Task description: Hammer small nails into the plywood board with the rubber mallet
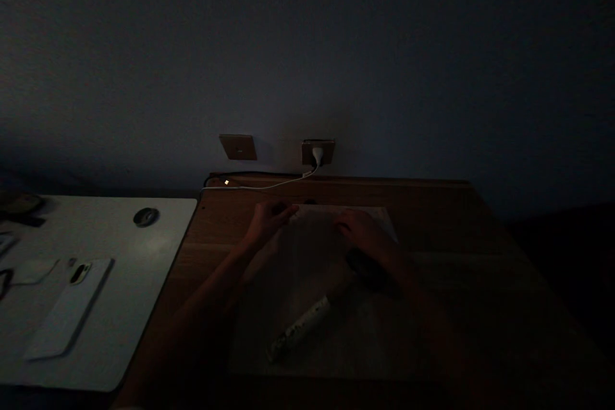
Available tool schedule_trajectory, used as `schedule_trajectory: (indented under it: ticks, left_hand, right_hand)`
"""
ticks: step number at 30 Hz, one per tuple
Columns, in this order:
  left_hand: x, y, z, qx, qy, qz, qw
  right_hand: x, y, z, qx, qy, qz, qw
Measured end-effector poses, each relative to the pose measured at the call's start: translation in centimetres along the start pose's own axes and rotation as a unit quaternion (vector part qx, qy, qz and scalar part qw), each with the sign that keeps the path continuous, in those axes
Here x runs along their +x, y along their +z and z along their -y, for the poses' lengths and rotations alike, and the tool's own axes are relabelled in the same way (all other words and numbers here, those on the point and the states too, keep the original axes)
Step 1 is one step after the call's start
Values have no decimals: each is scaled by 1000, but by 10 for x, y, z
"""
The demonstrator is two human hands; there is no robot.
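Observation:
The light is very dim. A pale, thin sheet (307, 269) lies flat on the wooden tabletop (456, 224). At its far left corner, the fingers of my left hand (268, 223) are pinched together on the edge. My right hand (364, 230) rests over the far part of the sheet with its fingers curled inward; what they hold, if anything, is lost in shadow. Diagonally across the sheet lies what looks like a hammer (305, 323), with a pale, dark-speckled handle and a dark head partly under my right forearm.
A white table (158, 295) adjoins on the left, bearing a white phone (72, 311) and a round dark object (145, 216). A white plug (317, 155) sits in the wall socket; its cable (269, 187) runs along the wooden tabletop's back edge. Beside it is a wall plate (239, 147).

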State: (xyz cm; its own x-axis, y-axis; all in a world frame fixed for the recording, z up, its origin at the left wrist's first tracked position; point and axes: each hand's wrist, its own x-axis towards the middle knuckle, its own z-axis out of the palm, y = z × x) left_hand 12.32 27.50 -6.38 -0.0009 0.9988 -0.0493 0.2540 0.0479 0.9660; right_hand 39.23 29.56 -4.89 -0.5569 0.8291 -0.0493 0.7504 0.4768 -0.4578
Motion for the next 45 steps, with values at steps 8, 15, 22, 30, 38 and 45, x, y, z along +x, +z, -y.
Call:
schedule_trajectory:
  ticks: [8, 15, 22, 30, 38, 45]
  left_hand:
    - [-1, 20, -1, -211, -150, 18, 966]
    - [-8, 23, 1, 76, 4, 33, 997]
    - [-10, 22, 1, 348, 120, 112, 923]
    - [1, 24, -11, 506, 138, 170, 834]
    - [0, 18, -13, 262, 66, 115, 956]
    - [8, 27, -2, -145, -129, 51, 980]
  right_hand:
    - [-4, 1, 2, -12, 6, -13, 1000]
    - [6, 6, 4, -46, 4, 11, 999]
    - [-1, -3, 12, -12, 8, -8, 1000]
    - [9, -5, 31, 17, 48, -28, 998]
    - [16, 10, 38, -22, 54, 4, 998]
    - [19, 3, 32, -51, -22, 52, 997]
